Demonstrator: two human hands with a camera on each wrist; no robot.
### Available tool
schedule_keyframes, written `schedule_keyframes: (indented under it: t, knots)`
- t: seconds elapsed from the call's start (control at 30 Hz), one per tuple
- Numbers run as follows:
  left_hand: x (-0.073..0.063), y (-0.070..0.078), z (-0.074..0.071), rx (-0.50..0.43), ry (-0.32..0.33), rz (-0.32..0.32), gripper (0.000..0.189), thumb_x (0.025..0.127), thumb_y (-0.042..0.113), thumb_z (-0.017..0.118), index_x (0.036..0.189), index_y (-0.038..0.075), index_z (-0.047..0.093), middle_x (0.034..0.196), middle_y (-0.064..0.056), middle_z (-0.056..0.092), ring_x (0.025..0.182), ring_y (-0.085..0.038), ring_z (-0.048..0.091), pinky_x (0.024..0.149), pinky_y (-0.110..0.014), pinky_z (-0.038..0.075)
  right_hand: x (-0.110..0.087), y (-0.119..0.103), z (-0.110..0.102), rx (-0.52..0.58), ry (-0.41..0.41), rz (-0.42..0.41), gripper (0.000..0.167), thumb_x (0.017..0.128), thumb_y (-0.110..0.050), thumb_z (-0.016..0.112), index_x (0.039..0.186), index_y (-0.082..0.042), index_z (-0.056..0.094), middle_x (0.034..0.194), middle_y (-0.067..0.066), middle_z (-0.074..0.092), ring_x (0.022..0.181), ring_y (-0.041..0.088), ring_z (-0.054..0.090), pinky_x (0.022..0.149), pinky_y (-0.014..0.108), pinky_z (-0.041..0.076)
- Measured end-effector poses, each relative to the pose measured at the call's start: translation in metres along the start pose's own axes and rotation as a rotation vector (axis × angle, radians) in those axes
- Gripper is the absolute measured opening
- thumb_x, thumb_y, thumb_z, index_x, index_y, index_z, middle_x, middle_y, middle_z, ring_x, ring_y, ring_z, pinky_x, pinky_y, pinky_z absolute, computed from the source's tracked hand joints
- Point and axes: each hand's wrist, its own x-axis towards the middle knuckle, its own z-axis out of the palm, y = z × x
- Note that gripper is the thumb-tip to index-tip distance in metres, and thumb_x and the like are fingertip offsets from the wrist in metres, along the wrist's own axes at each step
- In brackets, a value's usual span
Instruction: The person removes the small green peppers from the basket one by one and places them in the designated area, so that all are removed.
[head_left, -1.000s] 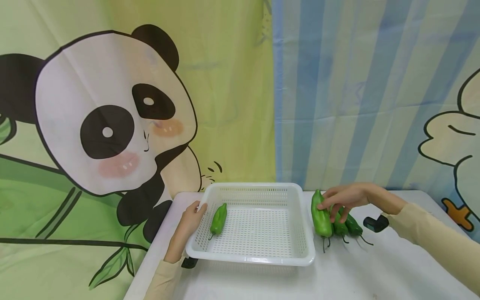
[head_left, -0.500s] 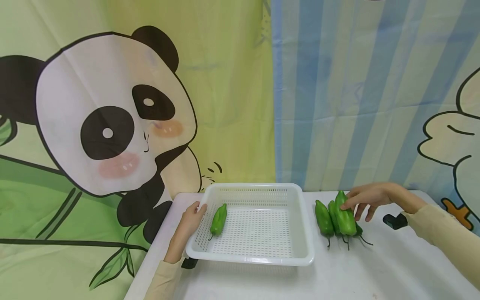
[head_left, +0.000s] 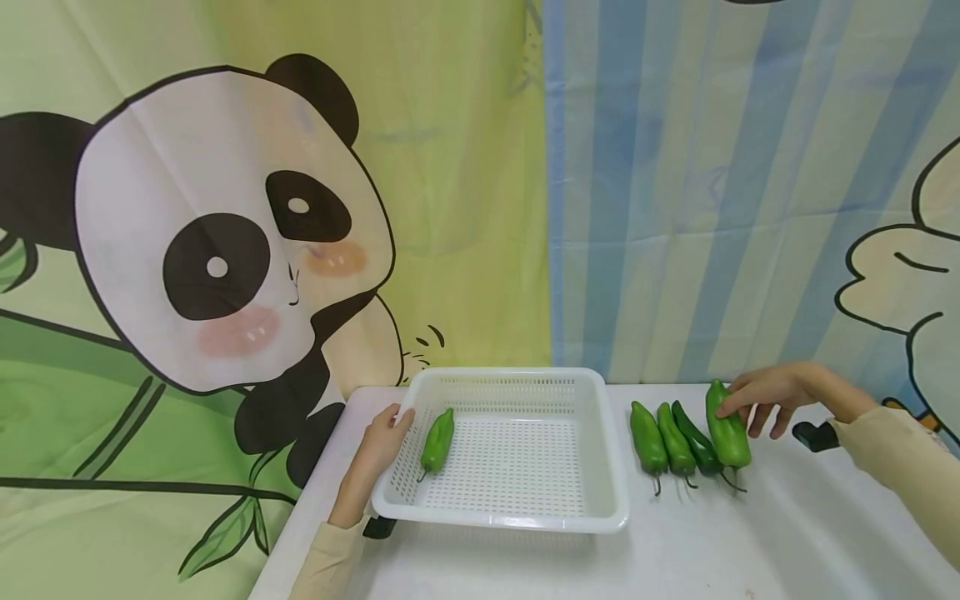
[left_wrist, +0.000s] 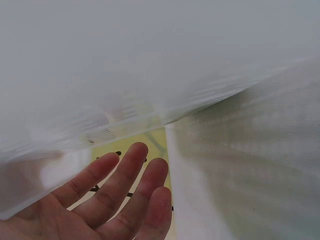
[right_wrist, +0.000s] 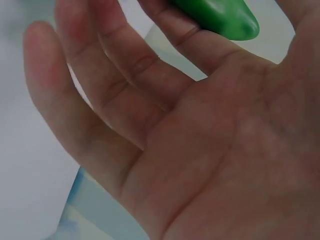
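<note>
At the left side of a white plastic basket, my left hand holds the rim, thumb over it. In the left wrist view, the fingers of that hand stretch out below the rim, outside the wall. A green pepper lies inside the basket near the left wall. To the right of the basket, my right hand pinches a larger green pepper between thumb and index finger. The right wrist view shows one end of this pepper, while the other fingers extend away from it.
Between basket and right hand, a row of green peppers lies on the white table: one nearest the basket, a slimmer one and a darker one. A curtain with a panda print hangs behind the table.
My right hand has carried the larger pepper rightward, from beside the basket, across the other peppers, to the right end of the row. The left hand and basket have stayed put.
</note>
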Motion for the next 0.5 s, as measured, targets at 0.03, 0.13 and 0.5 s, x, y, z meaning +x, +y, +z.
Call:
schedule_keyframes:
  t: [0.03,0.13,0.5]
  knots:
    - [0.0,0.0,0.0,-0.001,0.0,-0.001,0.044,0.105,0.042,0.048,0.137,0.011,0.054,0.106,-0.018,0.072,0.071,-0.021,0.073,0.054,-0.035,0.06,-0.001,0.0,-0.002,-0.01,0.007,0.007,0.061,0.096,-0.042,0.064,0.133,0.004,0.046,0.102,0.012,0.063,0.092,0.024,0.067,0.073,0.04,0.06]
    - [0.0,0.0,0.0,-0.004,0.001,-0.004,0.045,0.105,0.043,0.048,0.137,0.012,0.053,0.107,-0.018,0.072,0.071,-0.021,0.073,0.054,-0.036,0.06,-0.005,0.0,-0.006,-0.058,0.024,0.024,0.061,0.096,-0.043,0.063,0.13,0.006,0.047,0.101,0.011,0.063,0.091,0.024,0.067,0.072,0.039,0.059]
    - [0.001,-0.001,0.001,-0.007,0.003,-0.002,0.045,0.105,0.044,0.048,0.137,0.013,0.054,0.107,-0.018,0.072,0.07,-0.021,0.073,0.054,-0.036,0.06,0.005,0.005,-0.004,-0.237,0.047,0.119,0.057,0.093,-0.043,0.06,0.124,0.005,0.055,0.097,0.012,0.066,0.088,0.026,0.067,0.075,0.047,0.057]
